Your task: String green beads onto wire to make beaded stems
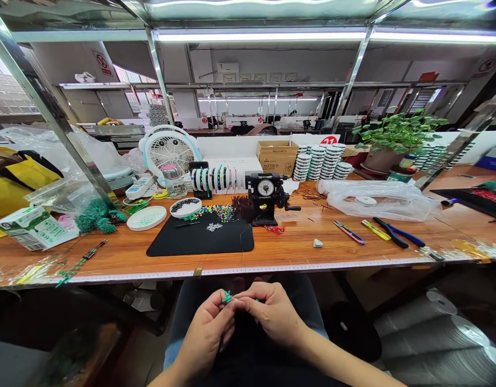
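Poking out above the left hand (205,325), green cord (226,296) is held over the lap, in front of the table edge. It is clamped between the left thumb and forefinger; by the right hand (274,314) it is pinched too, thumb and forefinger together — a green bit shows there, but the stretch between is covered by the fingers. Beyond them, a ruler strip (272,267) is fixed along the edge, its figures too fine to be read. On the black mat (199,242), coloured beads (218,213) are scattered; the dial of the cranked machine (266,188) cannot be read. Chinese characters are printed on the cardboard box (277,157), and a red "21" sign (330,139) is cut off below — partly behind stacked spools (317,161). At far left, the lettering on the green-and-white carton (32,228) is too blurred to be read.
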Demonstrator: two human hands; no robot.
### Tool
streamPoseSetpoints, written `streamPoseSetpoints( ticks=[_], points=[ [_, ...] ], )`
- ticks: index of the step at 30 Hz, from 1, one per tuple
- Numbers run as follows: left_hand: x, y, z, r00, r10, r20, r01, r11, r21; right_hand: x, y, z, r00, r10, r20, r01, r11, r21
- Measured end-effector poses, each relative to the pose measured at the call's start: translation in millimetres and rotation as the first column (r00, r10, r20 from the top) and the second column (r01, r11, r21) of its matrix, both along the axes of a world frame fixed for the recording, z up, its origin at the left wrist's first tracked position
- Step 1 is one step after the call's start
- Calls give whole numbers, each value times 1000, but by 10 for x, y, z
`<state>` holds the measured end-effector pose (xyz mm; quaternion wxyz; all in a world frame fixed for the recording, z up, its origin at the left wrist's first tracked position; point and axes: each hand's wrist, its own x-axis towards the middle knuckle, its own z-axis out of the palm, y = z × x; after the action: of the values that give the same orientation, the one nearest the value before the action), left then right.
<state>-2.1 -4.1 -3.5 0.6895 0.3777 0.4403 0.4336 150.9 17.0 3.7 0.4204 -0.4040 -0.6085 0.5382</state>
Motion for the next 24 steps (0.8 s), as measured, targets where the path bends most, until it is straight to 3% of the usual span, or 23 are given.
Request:
streamPoseSetpoints(
  ticks=[2, 5, 8, 10, 12, 15, 17, 21, 24],
  points=[
    [12, -13, -26, 998, 10, -69, -6, 999, 47, -10, -24, 0, 993, -29, 115, 22, 998, 59],
    [-6, -3, -21, 989, 121, -88, -115, 990, 76, 14, -73, 8, 981, 91, 173, -108, 990, 91],
    [-70, 46, 51, 968, 247, -42, -242, 966, 89, 110, -95, 46, 963, 248, 101, -258, 961, 98],
    [-117, 81, 115, 968, 250, -6, -248, 964, 93, 183, -83, 71, 947, 321, -2, -321, 946, 48],
    [-143, 97, 172, 987, 159, 16, -160, 984, 72, 223, -48, 81, 948, 293, -125, -300, 953, -36],
    [-117, 73, 224, 999, -49, 18, 49, 999, 11, 191, 29, 76, 972, 78, -224, -112, 984, -140],
    [-69, 44, 230, 989, -139, 50, 140, 990, -21, 128, 73, 76, 967, 2, -257, -49, 983, -178],
    [12, 14, 196, 966, -224, 132, 235, 969, -72, 14, 89, 111, 959, 28, -281, -83, 980, -184],
    [20, 11, 170, 951, -268, 155, 282, 956, -78, -9, 69, 132, 977, 18, -211, -54, 985, -163]
  ],
)
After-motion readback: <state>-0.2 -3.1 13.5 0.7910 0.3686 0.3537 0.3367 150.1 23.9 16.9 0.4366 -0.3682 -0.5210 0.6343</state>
